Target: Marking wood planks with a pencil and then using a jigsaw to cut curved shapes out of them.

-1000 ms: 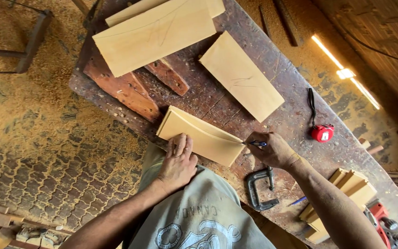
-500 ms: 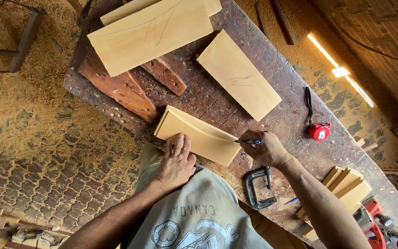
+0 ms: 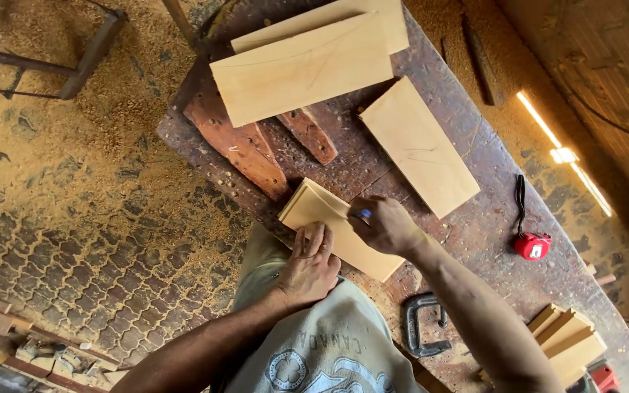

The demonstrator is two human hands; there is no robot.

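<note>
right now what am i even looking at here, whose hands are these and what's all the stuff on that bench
This is one picture from a camera worn on a person's head, looking down at their own bare hands. The left hand presses flat on a pale wooden board at the workbench edge. The right hand grips a small blue-tipped marking tool, probably a pencil, over that board. Further along lie more pale boards, two reddish planks, a red tape measure and a metal clamp. Sawdust covers the floor.
</note>
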